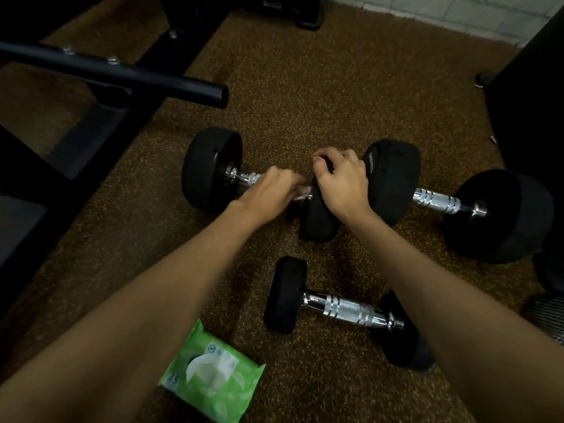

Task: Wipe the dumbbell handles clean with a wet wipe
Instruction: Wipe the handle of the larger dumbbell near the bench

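Wipe point(302, 194) wrapped round the dumbbell handle point(245, 178), the left hand point(271, 190) clasps it. The right hand point(343, 183) grips the end weight point(320, 218), apparently to steady it.

Floor point(305, 87): brown rubber matting, yellow flecks. Black steel frame point(100, 123) at left, round tube point(122, 73) crossing above it, bolt heads point(113, 60) on top. White tiled wall point(457, 10) top right. Dark bulky object point(531, 102) at right edge. Light dim.
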`<state>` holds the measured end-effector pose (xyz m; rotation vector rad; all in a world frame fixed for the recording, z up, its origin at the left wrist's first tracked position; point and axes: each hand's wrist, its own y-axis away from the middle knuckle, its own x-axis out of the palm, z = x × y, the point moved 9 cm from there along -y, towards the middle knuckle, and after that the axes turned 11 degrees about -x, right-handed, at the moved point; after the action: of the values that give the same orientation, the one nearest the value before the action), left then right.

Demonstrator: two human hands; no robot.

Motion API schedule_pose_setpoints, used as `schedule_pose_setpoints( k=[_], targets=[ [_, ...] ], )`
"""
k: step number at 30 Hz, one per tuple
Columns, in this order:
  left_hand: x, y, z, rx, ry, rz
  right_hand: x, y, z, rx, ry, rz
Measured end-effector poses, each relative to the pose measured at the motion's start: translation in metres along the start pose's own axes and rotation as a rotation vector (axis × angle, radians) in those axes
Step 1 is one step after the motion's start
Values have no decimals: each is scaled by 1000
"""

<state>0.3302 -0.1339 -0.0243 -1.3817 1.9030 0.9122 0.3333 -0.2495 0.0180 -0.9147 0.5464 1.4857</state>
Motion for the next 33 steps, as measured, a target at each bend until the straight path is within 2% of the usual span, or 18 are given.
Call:
schedule_pose_setpoints(
  k=[6, 12, 18, 23, 29, 33],
  targets=[
    [-4, 6, 3, 98, -49, 85, -5, 4, 6, -11, -10, -11],
    [-6, -1, 8, 28, 62, 16, -8, 4, 10, -21, -23, -30],
    [2, -5, 11, 30, -27, 132, -6, 3, 8, -26, -11, -35],
    [-3, 2, 2, 126, -45, 28, -6, 1, 6, -42, -24, -57],
    [-7, 0, -1, 80, -47, -109, -1, -5, -1, -34, -32, -55],
    [5, 22, -16, 260, -208, -184, -2, -5, -2, -25, -44, -53]
  ],
)
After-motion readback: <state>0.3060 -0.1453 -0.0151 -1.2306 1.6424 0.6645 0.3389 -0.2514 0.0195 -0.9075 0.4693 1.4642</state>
